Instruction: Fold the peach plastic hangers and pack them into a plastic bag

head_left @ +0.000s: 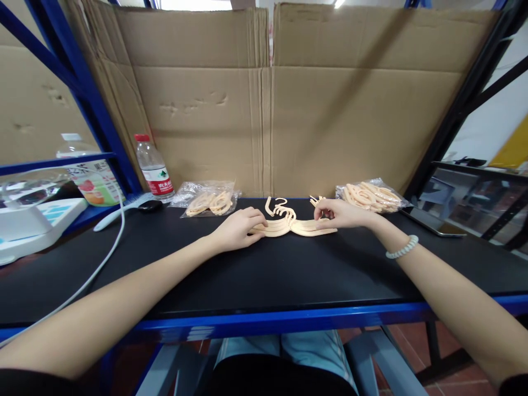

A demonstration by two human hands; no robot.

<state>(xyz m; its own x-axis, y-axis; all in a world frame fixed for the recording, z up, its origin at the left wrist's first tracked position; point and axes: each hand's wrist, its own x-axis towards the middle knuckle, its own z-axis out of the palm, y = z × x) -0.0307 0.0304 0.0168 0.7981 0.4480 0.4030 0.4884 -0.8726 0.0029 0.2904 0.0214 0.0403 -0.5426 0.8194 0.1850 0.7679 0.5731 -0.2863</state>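
Observation:
Several beige clothes hangers (pixel 275 227) lie stacked on the black tabletop in front of me, their hooks fanned out toward the back. My left hand (pixel 241 226) rests over their left ends, fingers on top and thumb along the near side, gripping them. At the right ends is my right hand (pixel 336 213), with fingers curled together and thumb tip against the hangers. Whatever its fingers hold is hidden. Just behind those fingers, small beige pieces (pixel 315 201) stick out, partly covered by the hand.
Clear bags with beige parts lie at the back left (pixel 210 201) and back right (pixel 371 196). A red-capped water bottle (pixel 154 168) stands left, near a white cable (pixel 111 250) and a white device (pixel 28 228). Cardboard (pixel 206 126) walls the back; a dark flat panel (pixel 437 224) lies right.

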